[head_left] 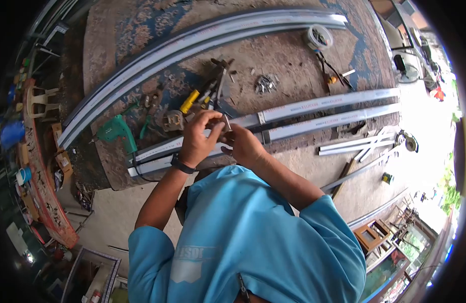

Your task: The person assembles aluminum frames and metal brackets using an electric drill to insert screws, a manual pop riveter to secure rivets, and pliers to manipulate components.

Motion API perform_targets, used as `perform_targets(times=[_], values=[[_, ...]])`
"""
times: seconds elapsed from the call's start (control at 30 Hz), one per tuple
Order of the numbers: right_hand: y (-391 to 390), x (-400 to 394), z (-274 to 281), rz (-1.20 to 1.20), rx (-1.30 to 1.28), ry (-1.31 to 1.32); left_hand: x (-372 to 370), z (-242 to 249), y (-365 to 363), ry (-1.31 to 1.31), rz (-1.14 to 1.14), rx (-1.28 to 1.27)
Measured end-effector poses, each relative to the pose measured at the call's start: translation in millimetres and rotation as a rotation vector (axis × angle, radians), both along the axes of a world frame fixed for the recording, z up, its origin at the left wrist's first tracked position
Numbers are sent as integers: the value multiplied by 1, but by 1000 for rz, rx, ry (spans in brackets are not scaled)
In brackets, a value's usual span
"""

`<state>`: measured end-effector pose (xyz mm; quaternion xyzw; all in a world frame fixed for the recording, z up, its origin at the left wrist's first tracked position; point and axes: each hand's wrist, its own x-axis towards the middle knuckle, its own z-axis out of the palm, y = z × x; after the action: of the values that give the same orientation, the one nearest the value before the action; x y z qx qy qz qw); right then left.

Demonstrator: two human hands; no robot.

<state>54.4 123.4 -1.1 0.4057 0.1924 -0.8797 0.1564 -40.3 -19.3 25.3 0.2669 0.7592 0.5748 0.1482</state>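
**Both hands closed on a small metal piece above the aluminium bars**

At the left edge of the bench [116,166] a green drill [114,130] lay on its side, its cord trailing off toward the near edge. Just right of it sat yellow-handled pliers [191,101] amid a clutter of small hand tools. The left hand [198,139], a dark band on its wrist, was raised over the near edge, its fingers [208,117] curled shut around a small metal piece [226,122]. The right hand [243,146] met it from the other side, its fingers pinched on the same piece, so the two hands touched. Hands and forearms covered part of the two straight aluminium bars [324,113] that ran beneath them along the near side of the bench toward the right edge. A long curved aluminium profile [192,43] swept across the far side from the left edge to the far right corner. Between the two, near mid-bench, lay a small heap of screws [265,83], and a roll of tape [319,36] rested by the far right corner. Off the right edge, shorter metal offcuts [354,146] lay on the concrete floor [425,121].
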Motion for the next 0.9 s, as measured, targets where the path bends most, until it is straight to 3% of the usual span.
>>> perform_targets(times=[0.13,0.17,0.27,0.4,0.53,0.6,0.67,0.73,0.77,0.83,0.87,0.9], values=[[9,53,-8,38,30,14,33,-5,11,171,-193,-47],[15,61,-6,39,99,-55,42,-2,14,101,-239,-62],[38,87,-14,275,485,93,60,9,29,-62,-263,-105],[64,105,-15,322,532,53,74,-13,46,45,-309,-147],[100,128,-20,170,278,205,99,-24,71,-253,-191,14],[118,141,-16,163,149,176,109,-28,75,-109,-324,-51],[126,160,-28,220,326,77,115,-18,68,44,-313,-95],[134,179,-35,312,591,135,96,-27,32,143,-125,-153],[138,187,-48,358,667,118,81,-34,6,52,105,-206],[133,198,-71,361,698,74,25,-52,-60,193,568,-410],[131,205,-85,413,729,60,-11,-91,-123,286,699,-431],[121,209,-91,427,738,15,-36,-97,-166,447,861,-650]])
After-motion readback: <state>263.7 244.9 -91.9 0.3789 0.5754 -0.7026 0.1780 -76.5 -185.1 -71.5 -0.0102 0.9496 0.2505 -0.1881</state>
